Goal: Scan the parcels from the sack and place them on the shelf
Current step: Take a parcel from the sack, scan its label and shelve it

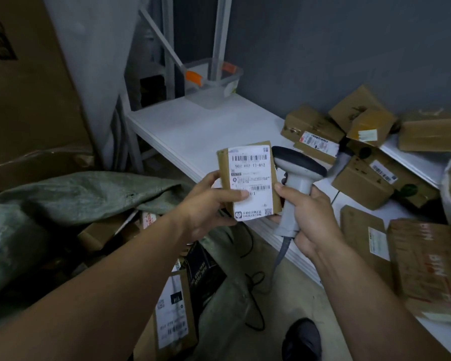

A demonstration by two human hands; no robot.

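cardboard parcel, woven sack, plastic scanner

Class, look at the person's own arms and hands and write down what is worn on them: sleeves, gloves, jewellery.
The left forearm and the right forearm are bare to the frame's edge; no sleeve shows. The left hand and the right hand wear no gloves. No watch, band or ring is visible on the wrists or fingers.

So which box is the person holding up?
The small box with the big white label, held in the left hand beside the scanner. All the other boxes lie on the shelf or by the sack, untouched.
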